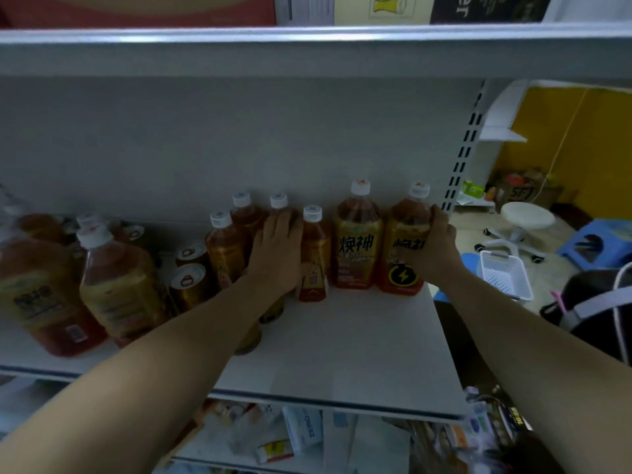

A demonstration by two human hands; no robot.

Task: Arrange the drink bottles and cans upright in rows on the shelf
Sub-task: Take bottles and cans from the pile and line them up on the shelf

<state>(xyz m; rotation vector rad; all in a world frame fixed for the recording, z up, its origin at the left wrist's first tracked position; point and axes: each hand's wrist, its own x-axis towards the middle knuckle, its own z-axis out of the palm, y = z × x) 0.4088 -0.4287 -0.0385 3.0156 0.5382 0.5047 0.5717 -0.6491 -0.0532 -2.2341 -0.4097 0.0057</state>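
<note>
Reaching onto the white shelf (342, 336), right fingers (436, 218) grip the end bottle (402, 258), left fingers (285, 222) a rear bottle (278, 201).

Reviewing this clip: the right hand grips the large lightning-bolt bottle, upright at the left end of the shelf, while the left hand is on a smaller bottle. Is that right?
Not quite. The head view shows the right hand gripping the large lightning-bolt bottle upright at the shelf's right end, not the left. The left hand is on a smaller bottle.
</note>
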